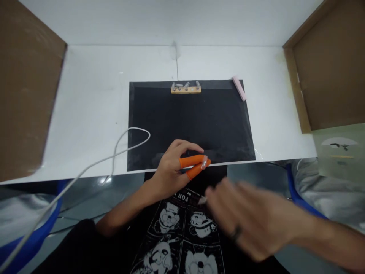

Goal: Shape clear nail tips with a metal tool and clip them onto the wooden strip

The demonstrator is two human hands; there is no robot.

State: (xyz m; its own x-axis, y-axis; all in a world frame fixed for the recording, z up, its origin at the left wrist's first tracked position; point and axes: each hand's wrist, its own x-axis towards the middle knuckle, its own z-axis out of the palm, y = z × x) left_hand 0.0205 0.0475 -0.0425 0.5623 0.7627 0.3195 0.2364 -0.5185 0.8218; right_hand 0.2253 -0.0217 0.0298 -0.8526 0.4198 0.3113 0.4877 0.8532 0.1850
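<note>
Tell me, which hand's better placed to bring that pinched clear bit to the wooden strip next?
Probably the left hand: its orange-covered fingers pinch the clear bit, and it is nearer the wooden strip. The right hand is blurred and farther back.

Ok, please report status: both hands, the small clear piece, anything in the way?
Left hand: orange-covered fingers pinching small clear piece. Right hand: apart from left, blurred, grip unclear. White cable: looped onto black mat at left, apart from hands.

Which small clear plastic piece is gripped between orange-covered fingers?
The small clear plastic piece in the left hand; the other clear pieces sit along the yellow wooden block.
</note>
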